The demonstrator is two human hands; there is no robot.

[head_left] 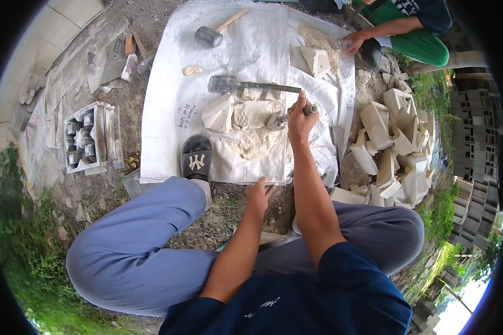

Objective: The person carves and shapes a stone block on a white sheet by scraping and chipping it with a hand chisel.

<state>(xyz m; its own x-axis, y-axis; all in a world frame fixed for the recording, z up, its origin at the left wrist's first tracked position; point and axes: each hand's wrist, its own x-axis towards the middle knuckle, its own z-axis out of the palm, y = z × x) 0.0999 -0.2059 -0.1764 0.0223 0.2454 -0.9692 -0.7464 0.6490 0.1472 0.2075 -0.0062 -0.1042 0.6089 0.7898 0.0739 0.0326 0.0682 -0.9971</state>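
My right hand [300, 124] is closed around the handle of a small hammer [313, 110], whose metal head is over broken pale block pieces [254, 114]. Just beyond my thumb is the handle end of a mallet [222, 84] with a dusty dark head, lying across the rubble. My left hand [257, 194] is at the near edge of a white woven sack sheet [167, 72], fingers closed on that edge. Pale crumbs and powder [254, 143] lie on the sheet between my hands.
A black mallet [208, 37] lies farther back on the sheet. Broken blocks [394, 139] are heaped at right. A metal mold [86, 137] and a trowel [129, 66] are at left. Another person's hand [354, 42] touches the far right corner. My sandal [196, 159] presses the sheet.
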